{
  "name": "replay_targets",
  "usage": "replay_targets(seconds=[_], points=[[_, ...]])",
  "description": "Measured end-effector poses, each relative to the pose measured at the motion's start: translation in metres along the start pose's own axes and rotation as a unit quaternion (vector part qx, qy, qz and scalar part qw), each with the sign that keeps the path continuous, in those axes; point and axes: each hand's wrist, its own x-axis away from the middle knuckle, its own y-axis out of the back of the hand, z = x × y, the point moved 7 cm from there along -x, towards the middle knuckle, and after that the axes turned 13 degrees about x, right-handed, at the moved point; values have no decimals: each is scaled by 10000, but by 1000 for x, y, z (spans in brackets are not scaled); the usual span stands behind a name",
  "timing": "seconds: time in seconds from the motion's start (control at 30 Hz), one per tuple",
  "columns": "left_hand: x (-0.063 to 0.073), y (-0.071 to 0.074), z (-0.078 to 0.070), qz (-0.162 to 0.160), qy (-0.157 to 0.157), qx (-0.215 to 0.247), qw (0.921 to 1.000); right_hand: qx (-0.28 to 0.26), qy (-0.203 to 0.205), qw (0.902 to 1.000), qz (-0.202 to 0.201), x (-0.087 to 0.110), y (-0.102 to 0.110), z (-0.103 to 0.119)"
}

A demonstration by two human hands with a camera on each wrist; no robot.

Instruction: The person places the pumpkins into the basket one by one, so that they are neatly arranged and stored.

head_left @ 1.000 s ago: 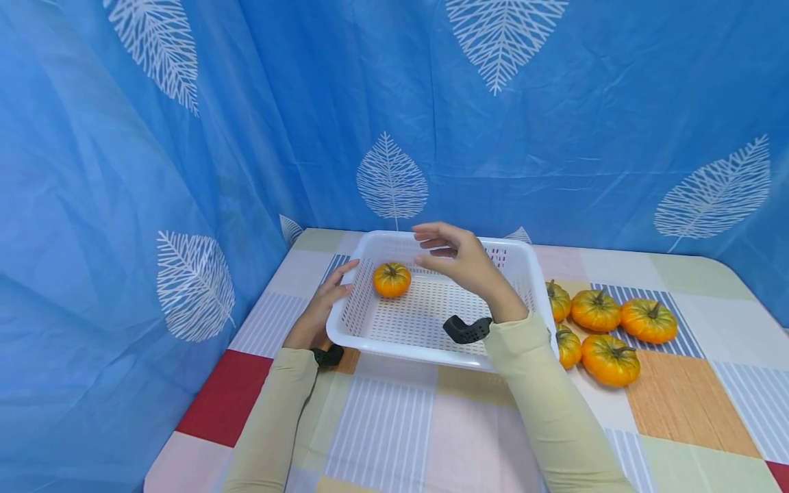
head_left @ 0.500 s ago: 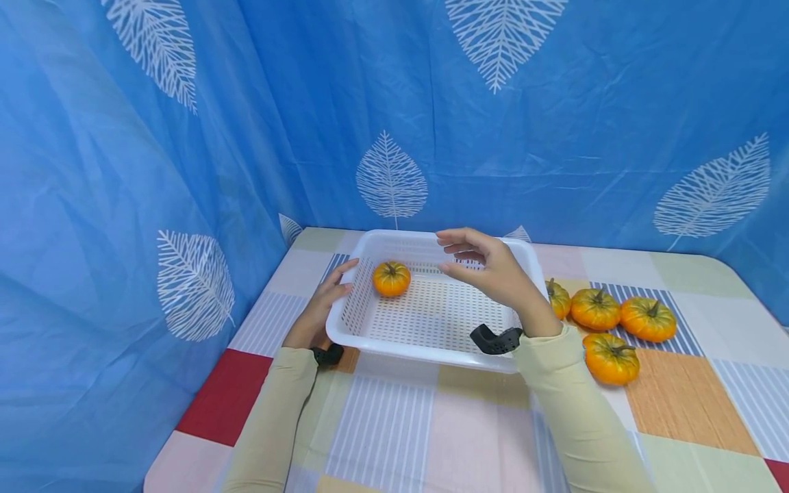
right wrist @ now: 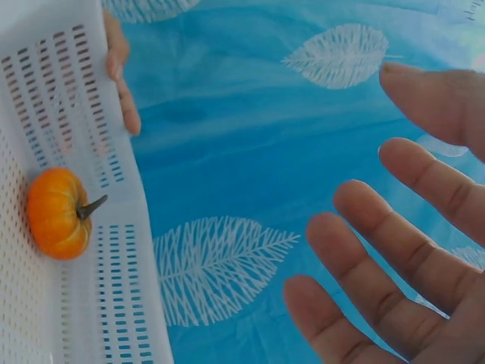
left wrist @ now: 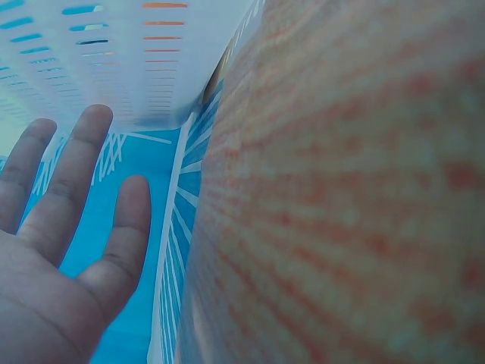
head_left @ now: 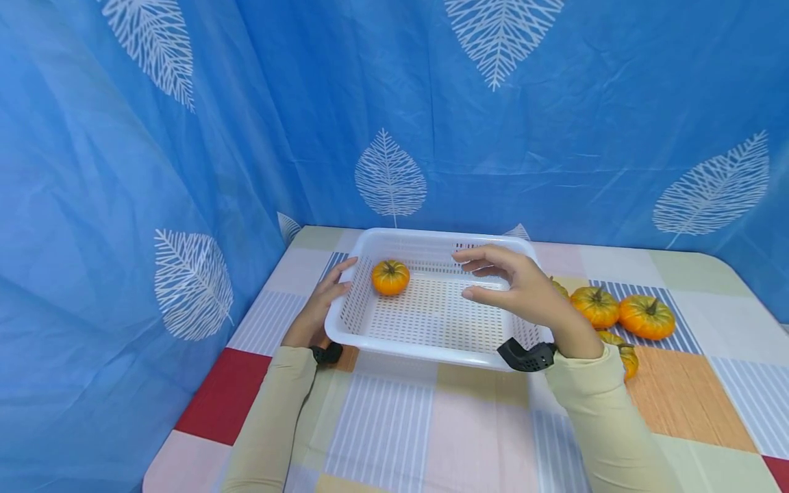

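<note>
A white perforated plastic basket (head_left: 425,352) sits on the table with a small orange pumpkin (head_left: 390,278) inside, near its left end. My left hand (head_left: 319,309) is at the basket's left rim; in the left wrist view its extended fingers (left wrist: 70,186) lie along the outside of the wall. Over the right part of the basket hovers my right hand (head_left: 524,287), fingers spread and slightly bent, nothing in them. From the right wrist, the pumpkin (right wrist: 61,214) appears stem up beside the slotted wall, apart from that hand.
Several more small pumpkins (head_left: 647,317) lie on the checked tablecloth (head_left: 690,390) right of the basket, some partly hidden by the right hand and forearm. A blue curtain (head_left: 296,103) with white leaf prints hangs behind and at the left of the table.
My right hand has moved right and toward me, from the basket's middle to its right end, still empty. The left hand, basket and pumpkin inside have stayed put.
</note>
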Motion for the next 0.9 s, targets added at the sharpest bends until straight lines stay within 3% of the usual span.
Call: replay_targets(seconds=[0.23,0.53,0.9], points=[[1,-2,-1,-11,50,-9,10000,-348,-59,9992,169,17,7,-1],[-1,1,1,-43,66,-53,10000,-289,-308,9981,459,43,19,-7],[0,1,2,-99,104,-119,9998,-1305,-353,9900,407,71,31,-27]])
